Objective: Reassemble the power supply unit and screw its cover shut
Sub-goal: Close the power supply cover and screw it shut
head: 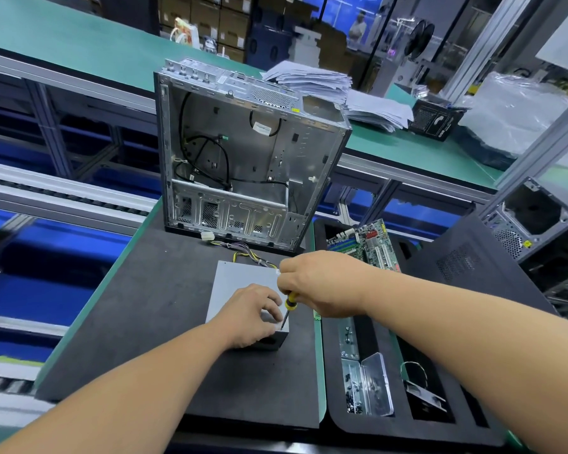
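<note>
Forearms reach in from the near edge toward the power supply unit [243, 290], which sits on the black mat [151, 322] near its right edge, about midway back. The left hand [250, 314] curls over the unit's near right corner and steadies it. The right hand [322, 283] grips a yellow-and-black screwdriver [288, 306], its tip standing on the grey cover close to that corner; whether a screw sits under the tip is too small to tell.

The unit looks like a stiff sheet-metal box, probably fairly heavy and smooth on top, so it should stay put under a pressing palm; the sides and corners seem the best places to hold, away from the loose wire bundle [243, 253] trailing off its far edge.

To the right, a black foam tray [341, 421] holds a clear plastic box [368, 388], lid open, with small dark screws inside, and a circuit board [368, 240] in its far pocket. Farther back, at the mat's far edge, stands an open computer case [243, 152], holding only black cables. Beyond it, papers [325, 83] are stacked on the green bench.
</note>
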